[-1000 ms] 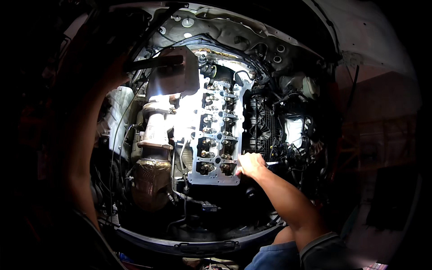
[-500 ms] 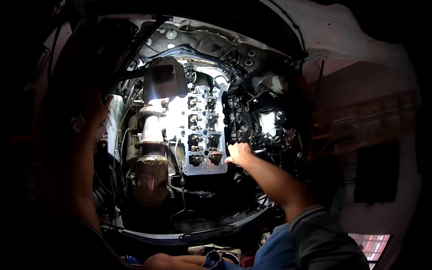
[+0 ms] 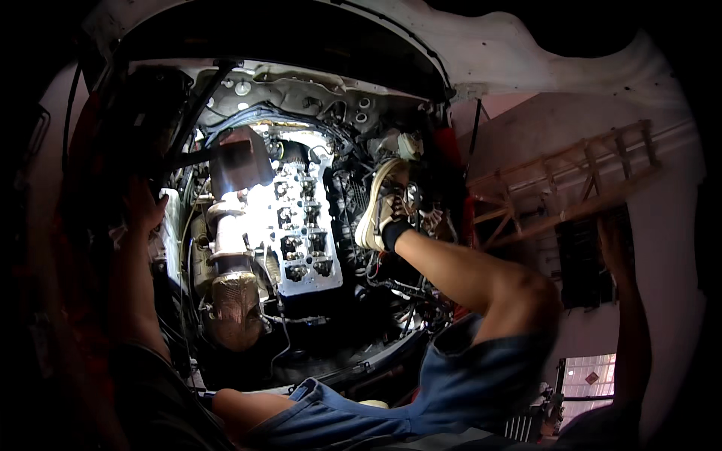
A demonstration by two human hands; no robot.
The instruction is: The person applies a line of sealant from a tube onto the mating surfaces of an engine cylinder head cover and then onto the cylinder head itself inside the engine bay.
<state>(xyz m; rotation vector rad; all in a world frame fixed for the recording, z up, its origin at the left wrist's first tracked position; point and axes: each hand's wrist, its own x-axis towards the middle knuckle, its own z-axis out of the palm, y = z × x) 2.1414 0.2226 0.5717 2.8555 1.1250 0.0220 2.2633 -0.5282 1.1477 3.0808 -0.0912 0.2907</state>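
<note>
My left hand (image 3: 144, 209) lies on the dark left side of an engine bay, thumb spread away and the other fingers dim; no object shows in it. My right hand (image 3: 611, 242) is raised far to the right, away from the engine, its fingers faint but stretched and with nothing visible in them. In the middle sits the engine's cylinder head (image 3: 310, 282), its top uncovered and brightly lit. My bent leg (image 3: 459, 274) reaches in, and its beige shoe (image 3: 380, 207) is over the parts right of the cylinder head.
Left of the head runs a foil-wrapped exhaust part (image 3: 235, 297), below a brown box-shaped cover (image 3: 241, 161). Cables and hoses (image 3: 406, 289) crowd the right side. The raised hood (image 3: 511, 45) hangs above. An orange metal frame (image 3: 556, 180) stands at right.
My right hand has left the cylinder head's right edge and swung out to the right. My leg and shoe have come up into the bay. The view has shifted; the left hand stays at the side.
</note>
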